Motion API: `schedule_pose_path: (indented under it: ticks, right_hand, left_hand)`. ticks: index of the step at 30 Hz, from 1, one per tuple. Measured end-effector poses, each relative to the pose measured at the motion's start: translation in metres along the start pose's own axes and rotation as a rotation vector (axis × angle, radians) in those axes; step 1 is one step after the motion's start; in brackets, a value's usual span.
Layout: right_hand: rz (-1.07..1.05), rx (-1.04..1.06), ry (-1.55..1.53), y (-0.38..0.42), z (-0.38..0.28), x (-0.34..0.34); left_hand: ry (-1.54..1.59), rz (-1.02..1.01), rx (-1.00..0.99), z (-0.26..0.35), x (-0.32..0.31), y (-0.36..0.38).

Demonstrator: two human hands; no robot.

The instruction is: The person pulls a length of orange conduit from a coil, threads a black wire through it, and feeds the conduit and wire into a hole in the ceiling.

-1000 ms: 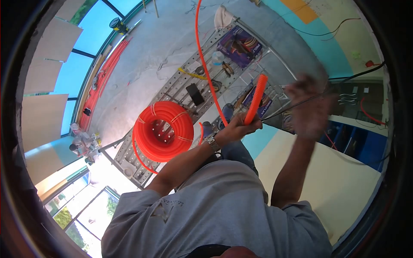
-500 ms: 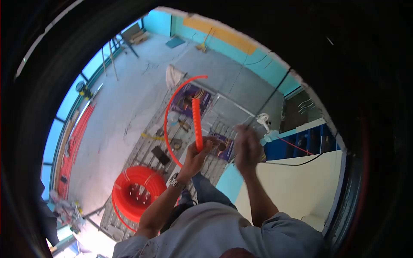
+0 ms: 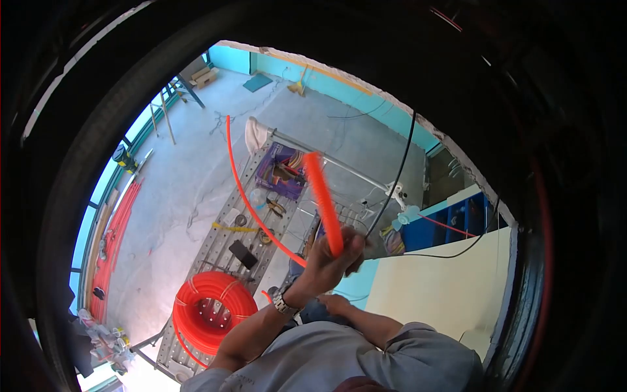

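Your left hand [image 3: 325, 266] was nearer, its fingers clamped on the ribbed tube [image 3: 324, 206], whose long axis ran forward from them. The cable [image 3: 406, 157] slanted forward-right. Behind lay your right hand [image 3: 336, 304], finger state indeterminable.

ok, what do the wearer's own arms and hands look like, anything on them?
Both arms come out of short grey sleeves. Left hand: no glove, silvery metal link-band watch at the wrist. Right hand: no glove, no watch visible.
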State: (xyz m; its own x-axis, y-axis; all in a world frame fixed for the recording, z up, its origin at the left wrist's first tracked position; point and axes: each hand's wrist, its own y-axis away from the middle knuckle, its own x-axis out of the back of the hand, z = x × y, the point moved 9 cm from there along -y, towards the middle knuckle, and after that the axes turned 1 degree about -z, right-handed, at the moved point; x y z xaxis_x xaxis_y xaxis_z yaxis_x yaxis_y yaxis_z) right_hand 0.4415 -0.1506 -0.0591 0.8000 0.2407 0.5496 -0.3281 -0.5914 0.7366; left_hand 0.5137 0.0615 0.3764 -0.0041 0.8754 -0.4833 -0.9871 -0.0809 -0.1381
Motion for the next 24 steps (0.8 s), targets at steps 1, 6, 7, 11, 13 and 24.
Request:
schedule_pose_path:
  ticks: [1,6,7,11,13,24]
  right_hand:
    - [-0.017,0.002,-0.001,0.0,0.0,0.01]
    - [0.163,0.195,0.007,-0.051,0.079,0.077]
    - [0.226,0.081,0.158,-0.041,0.066,0.13]
    - [0.419,0.602,-1.031,0.09,-0.115,0.339]
    - [0.326,0.923,-1.308,0.171,-0.222,0.421]
    - [1.338,0.715,-0.523,0.236,-0.229,0.428]
  left_hand:
    - [-0.011,-0.01,0.036,-0.006,0.0,0.009]
    - [-0.136,0.118,0.126,-0.079,0.075,0.046]
    - [-0.059,0.147,0.145,-0.096,0.089,0.057]
    - [-0.07,0.177,0.175,-0.154,0.1,0.082]
    - [0.004,0.155,0.224,-0.179,0.095,0.088]
    - [-0.114,0.23,0.217,-0.201,0.131,0.065]
